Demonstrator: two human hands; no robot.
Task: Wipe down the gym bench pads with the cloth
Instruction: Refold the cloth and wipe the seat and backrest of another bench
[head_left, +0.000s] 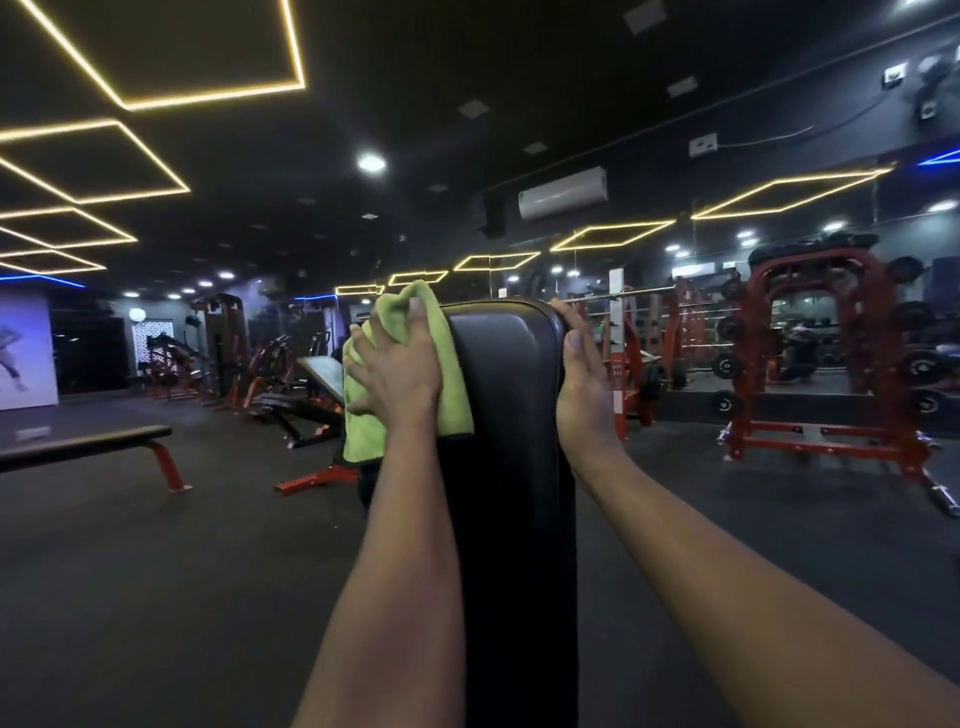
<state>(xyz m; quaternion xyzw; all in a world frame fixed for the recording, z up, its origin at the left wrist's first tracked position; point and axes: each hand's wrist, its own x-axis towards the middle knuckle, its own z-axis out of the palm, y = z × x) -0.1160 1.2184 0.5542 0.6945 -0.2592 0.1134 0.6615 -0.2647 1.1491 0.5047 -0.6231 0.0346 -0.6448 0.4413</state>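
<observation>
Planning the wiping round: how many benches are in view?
3: the upright pad in front, a flat bench far left, an incline bench left of the cloth. Others may be hidden farther back.

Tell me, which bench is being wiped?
The upright pad in front: the left hand presses the cloth on it, the right hand holds its edge. The flat bench stands apart.

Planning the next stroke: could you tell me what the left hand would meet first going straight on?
The left hand would likely meet the green cloth bunched at the bench pad corner, then open air.
</observation>
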